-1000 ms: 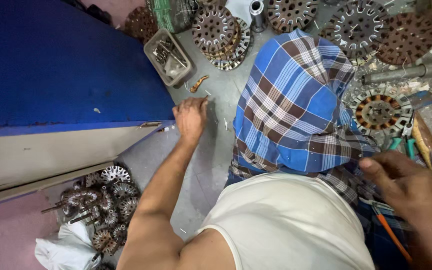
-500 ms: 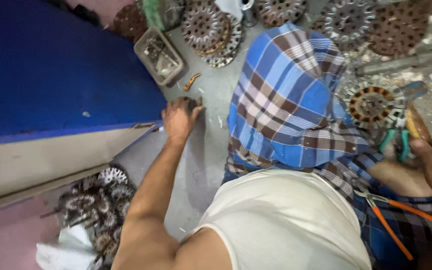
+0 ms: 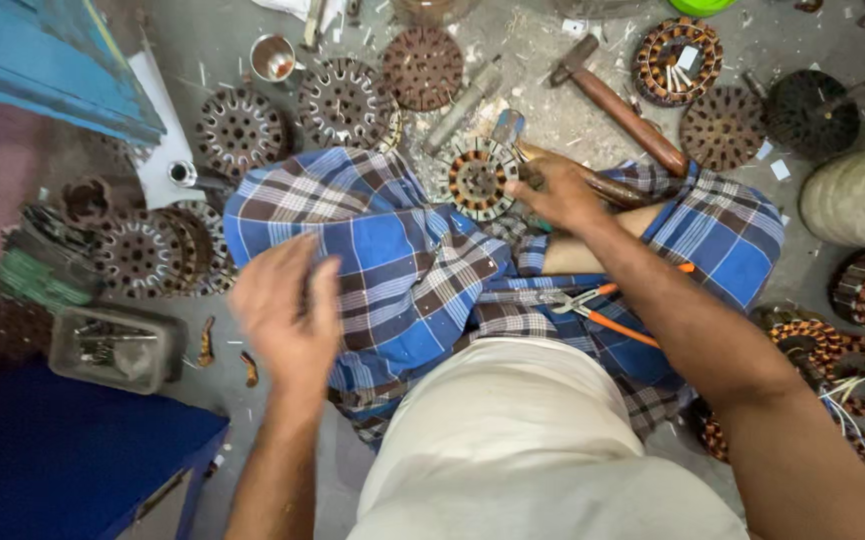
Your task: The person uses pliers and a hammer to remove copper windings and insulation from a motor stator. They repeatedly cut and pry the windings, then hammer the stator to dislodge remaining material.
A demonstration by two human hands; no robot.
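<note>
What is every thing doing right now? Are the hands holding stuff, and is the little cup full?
Left hand: open, blurred, above the checked cloth, holding nothing.
Right hand: closed on a wooden handle, beside the round stator.
Round stator: lying flat.
Hammer: lying on the floor, untouched.
Orange-handled pliers: lying on the lap.
Metal cup: upright, contents unclear.
Small tray: holds small metal bits.

Left hand (image 3: 288, 310): we've lifted it off the floor by the blue cabinet (image 3: 63, 460); now it hangs blurred over the checked cloth (image 3: 393, 260).
Right hand (image 3: 563, 190): we've brought it up from the lap to a stator (image 3: 480, 177), fingers on its rim.
View: our head has swung right; a hammer (image 3: 618, 105) and pliers (image 3: 593, 305) now show.
</note>
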